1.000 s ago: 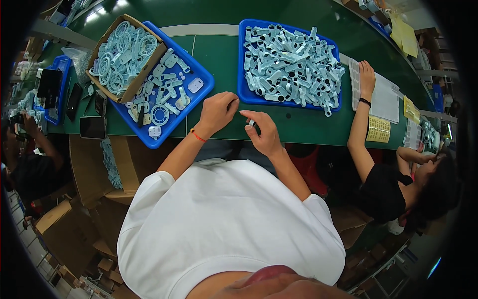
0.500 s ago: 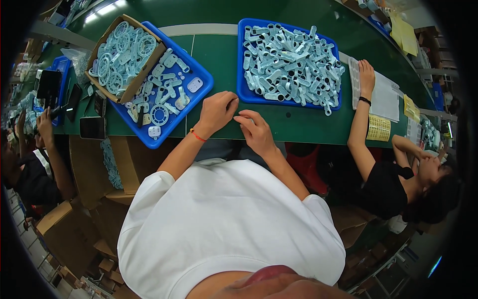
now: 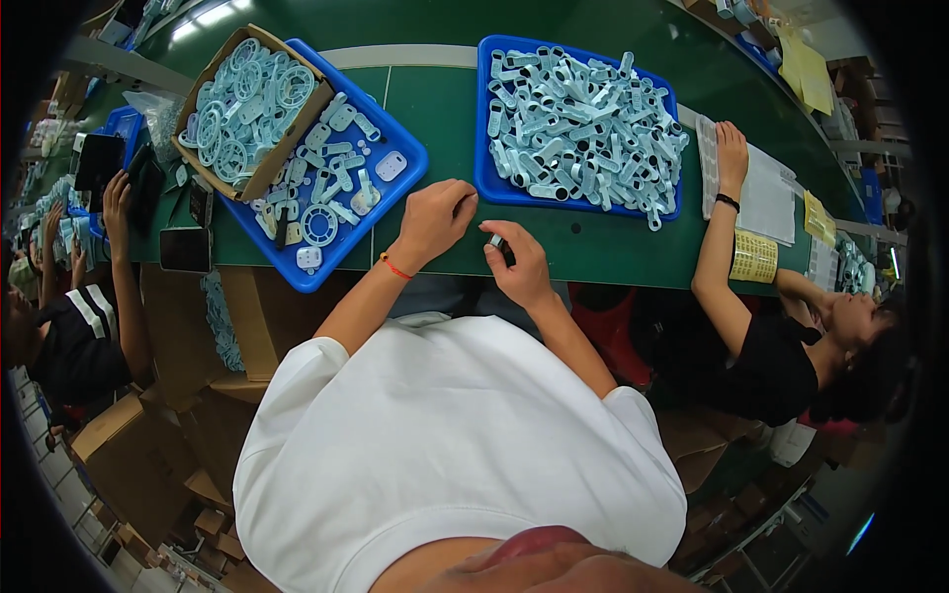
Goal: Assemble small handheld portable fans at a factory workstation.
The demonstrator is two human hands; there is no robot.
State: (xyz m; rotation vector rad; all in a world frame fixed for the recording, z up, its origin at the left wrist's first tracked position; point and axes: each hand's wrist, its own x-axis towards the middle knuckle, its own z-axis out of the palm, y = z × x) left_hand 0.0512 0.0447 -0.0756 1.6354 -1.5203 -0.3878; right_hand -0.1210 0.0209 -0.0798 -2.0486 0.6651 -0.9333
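Note:
My left hand (image 3: pixel 435 215) is closed over the green table, fingers curled in at the right corner of the left blue tray (image 3: pixel 400 138). Whatever it may hold is hidden. Slightly nearer and to the right, my right hand (image 3: pixel 524 269) pinches a small part with a dark face and a light edge (image 3: pixel 498 242) between thumb and fingers. The two hands are apart. Beyond them stands a second blue tray (image 3: pixel 481 119), heaped with pale blue, elongated plastic parts (image 3: pixel 583 128) with dark ends.
A cardboard box (image 3: pixel 265 170) of pale blue rings and pieces sits in the left tray among loose parts, including a ring (image 3: pixel 318 225). A phone (image 3: pixel 185 249) lies left of it. At right, a co-worker's arm (image 3: pixel 720 267) rests by papers (image 3: pixel 766 193). Another person's hand (image 3: pixel 116 203) is at far left.
My right hand has turned and drawn slightly away from my left, and a small dark-faced part now shows in its fingers. My left hand has hardly moved.

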